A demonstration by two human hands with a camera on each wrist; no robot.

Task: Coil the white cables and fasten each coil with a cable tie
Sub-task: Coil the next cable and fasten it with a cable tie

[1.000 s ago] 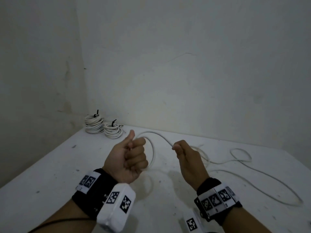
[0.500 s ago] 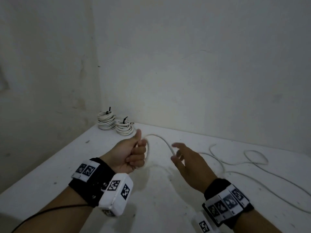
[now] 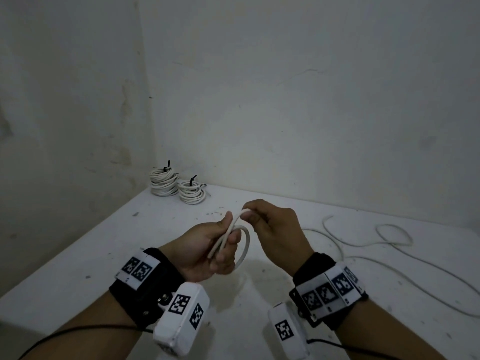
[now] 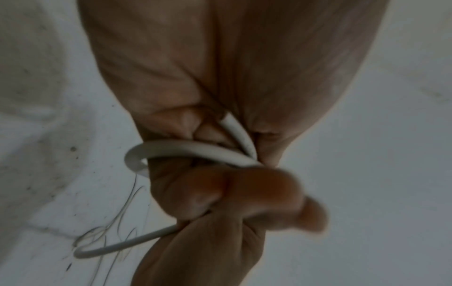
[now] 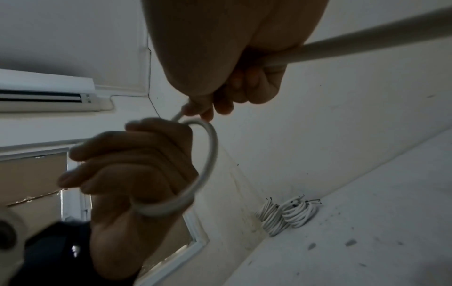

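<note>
A white cable [image 3: 245, 245] forms a small loop above the white table [image 3: 78, 268]. My left hand [image 3: 220, 245] grips the loop, thumb up and fingers curled round its strands [image 4: 186, 151]. My right hand [image 3: 262, 222] pinches the cable at the top of the loop [image 5: 179, 116], right against the left thumb. The loop [image 5: 210, 160] curves round the left fingers in the right wrist view. The loose length of cable [image 3: 389, 245] trails in curves over the table to the right.
Two finished white coils [image 3: 162, 181] [image 3: 192, 194] with black ties stand in the far left corner by the walls, also seen as coils [image 5: 288, 214]. A wall air conditioner [image 5: 46, 91] hangs above. Black wires run from both wrist cameras.
My right hand has come left and closed on the cable, bringing it up to the left thumb. The arc between the hands has become a small loop in the left hand.
</note>
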